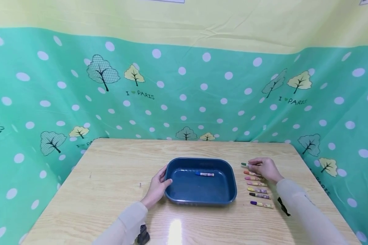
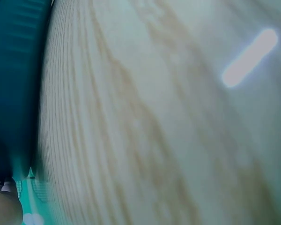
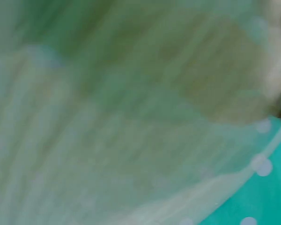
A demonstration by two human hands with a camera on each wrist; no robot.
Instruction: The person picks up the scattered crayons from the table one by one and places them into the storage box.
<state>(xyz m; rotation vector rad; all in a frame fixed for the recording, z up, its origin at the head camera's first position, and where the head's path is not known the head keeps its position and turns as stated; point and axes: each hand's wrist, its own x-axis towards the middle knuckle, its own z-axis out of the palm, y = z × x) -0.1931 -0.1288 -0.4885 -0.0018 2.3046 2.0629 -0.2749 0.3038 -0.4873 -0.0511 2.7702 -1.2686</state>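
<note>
Thumb and fingers of the bare right hand (image 1: 266, 169) pinch a slim green-tipped crayon (image 1: 244, 164) toward the right edge of a pale wood-grained table (image 1: 116, 170); the right wrist view is blurred, so whether that crayon is lifted cannot be told. Below it, toward the table's front edge, lie an orange-red crayon (image 1: 252, 173), a bright pink crayon (image 1: 253, 178), a pale pink crayon (image 1: 257, 184), a yellow crayon (image 1: 257, 190), a black crayon (image 1: 259, 195) and a purple crayon (image 1: 262, 205), tips facing left. The bare left hand (image 1: 157, 186) grips the left edge of a dark blue, round-cornered rectangular plastic tray (image 1: 200, 203), thumb over the rim. A blue crayon in a patterned wrapper (image 1: 206, 174) lies inside, nearer the tray's back edge.
</note>
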